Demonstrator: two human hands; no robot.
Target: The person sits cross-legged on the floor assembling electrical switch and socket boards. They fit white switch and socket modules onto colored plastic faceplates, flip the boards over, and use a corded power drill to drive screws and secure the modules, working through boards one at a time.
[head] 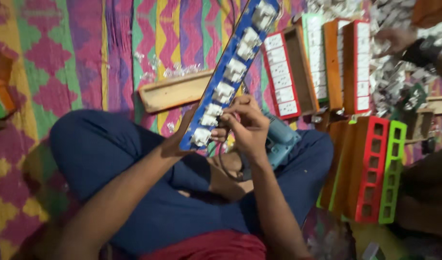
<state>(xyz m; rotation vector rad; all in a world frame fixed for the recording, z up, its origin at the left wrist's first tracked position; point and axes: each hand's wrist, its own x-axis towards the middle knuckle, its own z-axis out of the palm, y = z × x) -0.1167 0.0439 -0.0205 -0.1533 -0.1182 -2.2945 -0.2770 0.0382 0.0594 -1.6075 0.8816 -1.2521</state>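
Over crossed legs, blue socket strip.

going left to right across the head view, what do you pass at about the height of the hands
wooden box → left hand → blue socket strip → right hand → blue power tool → red frame → green frame

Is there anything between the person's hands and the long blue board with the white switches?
Nothing visible. The left hand grips the lower end of the blue board from behind, and the right hand has its fingertips right on the white switches near that end. Both hands touch it directly.
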